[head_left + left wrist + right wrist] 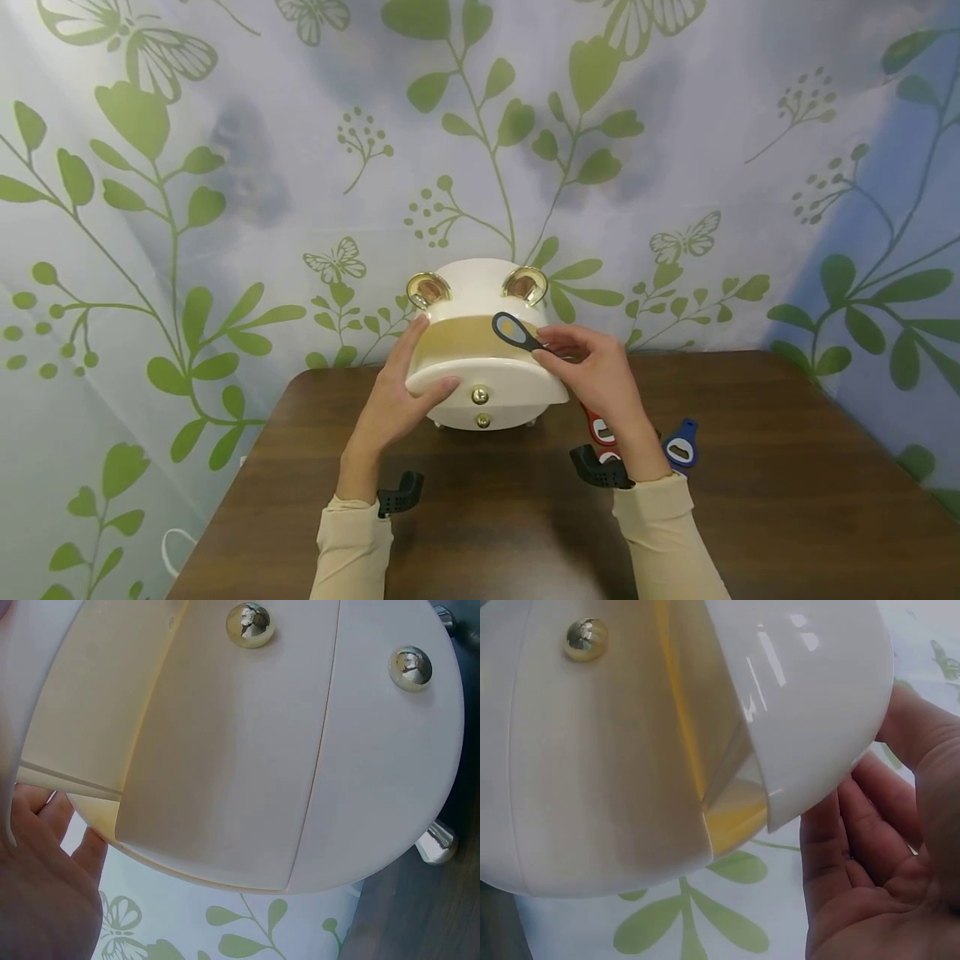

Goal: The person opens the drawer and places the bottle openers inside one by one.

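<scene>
A rounded white drawer box [471,277] with gold ears and gold ball knobs stands on the table. Its top drawer [487,368] is pulled out, showing a yellowish inside. My left hand [393,396] holds this drawer at its left side, thumb across the front and a fingertip up near the left ear. Between thumb and fingers of my right hand [600,367] is the handle of a dark bottle opener [516,332], its oval head over the open drawer. In the right wrist view the drawer front [817,697] hides the opener.
On the brown table [480,533], red bottle openers [601,430] lie partly behind my right wrist. A blue bottle opener [681,448] is just right of them. A leaf-patterned cloth [247,183] hangs close behind the box.
</scene>
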Demonstrator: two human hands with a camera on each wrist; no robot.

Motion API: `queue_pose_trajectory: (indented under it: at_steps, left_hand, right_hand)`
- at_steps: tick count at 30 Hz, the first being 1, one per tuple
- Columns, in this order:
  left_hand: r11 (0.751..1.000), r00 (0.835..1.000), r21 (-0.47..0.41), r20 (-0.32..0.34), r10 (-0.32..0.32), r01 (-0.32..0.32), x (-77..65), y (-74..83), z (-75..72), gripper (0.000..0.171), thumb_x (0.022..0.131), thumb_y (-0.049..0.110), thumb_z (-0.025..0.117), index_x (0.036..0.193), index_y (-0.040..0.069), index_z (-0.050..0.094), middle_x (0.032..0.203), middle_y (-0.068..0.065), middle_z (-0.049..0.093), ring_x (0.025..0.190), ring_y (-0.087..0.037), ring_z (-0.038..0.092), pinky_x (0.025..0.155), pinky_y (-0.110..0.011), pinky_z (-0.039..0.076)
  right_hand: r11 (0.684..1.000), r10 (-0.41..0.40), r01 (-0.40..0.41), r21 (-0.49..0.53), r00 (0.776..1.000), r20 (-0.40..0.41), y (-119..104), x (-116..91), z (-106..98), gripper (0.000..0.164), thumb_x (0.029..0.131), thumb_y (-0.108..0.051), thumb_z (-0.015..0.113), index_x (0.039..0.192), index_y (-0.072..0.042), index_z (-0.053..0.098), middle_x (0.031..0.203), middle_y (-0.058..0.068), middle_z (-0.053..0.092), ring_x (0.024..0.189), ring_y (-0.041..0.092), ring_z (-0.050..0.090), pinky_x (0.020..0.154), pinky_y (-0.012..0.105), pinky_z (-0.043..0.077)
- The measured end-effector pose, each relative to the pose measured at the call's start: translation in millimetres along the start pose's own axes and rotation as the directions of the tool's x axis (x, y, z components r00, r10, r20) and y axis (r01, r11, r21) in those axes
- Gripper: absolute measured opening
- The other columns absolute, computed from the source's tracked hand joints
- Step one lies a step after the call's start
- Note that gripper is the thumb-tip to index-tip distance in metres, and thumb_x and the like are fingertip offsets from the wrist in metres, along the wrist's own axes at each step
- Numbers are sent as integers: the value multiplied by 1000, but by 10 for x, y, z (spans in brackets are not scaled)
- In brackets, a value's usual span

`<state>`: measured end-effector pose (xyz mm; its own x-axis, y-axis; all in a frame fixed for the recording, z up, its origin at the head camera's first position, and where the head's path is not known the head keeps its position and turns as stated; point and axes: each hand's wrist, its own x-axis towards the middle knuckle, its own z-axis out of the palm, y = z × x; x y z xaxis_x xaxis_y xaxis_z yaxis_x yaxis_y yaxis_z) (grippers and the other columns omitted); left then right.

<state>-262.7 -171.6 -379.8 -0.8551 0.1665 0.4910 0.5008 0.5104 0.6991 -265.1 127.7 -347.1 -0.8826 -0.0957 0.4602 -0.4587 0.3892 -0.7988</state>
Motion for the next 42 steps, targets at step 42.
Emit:
queue_pose_trajectory:
  at_steps: [42]
  left_hand:
    - [1000,1000,-11,-5,5,-6,-53,33,-1,91,90,45,78,164,35,26,170,15,21,157,-19,22,123,-57,25]
  right_hand:
    - [992,70,-75,105,996,59,107,-75,-152,36,93,-35,79,123,-16,75,115,2,76,102,14,71,86,25,57]
